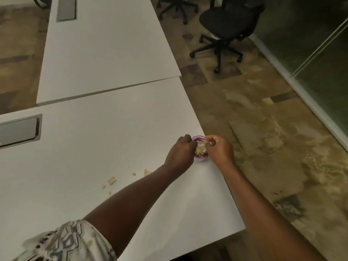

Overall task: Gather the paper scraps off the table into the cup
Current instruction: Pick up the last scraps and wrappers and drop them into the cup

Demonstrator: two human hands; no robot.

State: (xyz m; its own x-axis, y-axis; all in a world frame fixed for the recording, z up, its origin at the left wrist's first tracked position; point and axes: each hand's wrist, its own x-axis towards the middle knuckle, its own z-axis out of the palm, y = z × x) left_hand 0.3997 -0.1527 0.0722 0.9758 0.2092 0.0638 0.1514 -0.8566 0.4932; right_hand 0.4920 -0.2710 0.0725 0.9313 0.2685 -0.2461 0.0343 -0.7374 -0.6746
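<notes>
Both hands are over the cup [200, 159] right now, a small pink-purple cup standing on the white table [105, 140] close to its right edge. Pale paper scraps [200, 147] are heaped in the cup's mouth, filling it to the rim. The left hand [180, 153] is curled at the cup's left side, fingers bent inward against the heap; whether it grips the cup wall or the paper cannot be told, since its fingertips are hidden behind the knuckles. The right hand [219, 149] sits at the cup's right side, thumb and forefinger pressed together on a scrap at the top of the pile, the other fingers loosely folded. The two hands cover most of the cup, so only slivers of rim show at the far side and the near side.

More scraps are on the table: a loose scatter of scraps [112, 180] lies to the left of the left forearm, well apart from the cup, with one more piece [147, 172] just beside that forearm, partly hidden by it. A patterned sleeve [71, 242] shows at the bottom edge. A grey cable hatch [18, 131] is set into the table at far left. Off to the right, on the mottled carpet, a black office chair [226, 25] stands clear of the table.
</notes>
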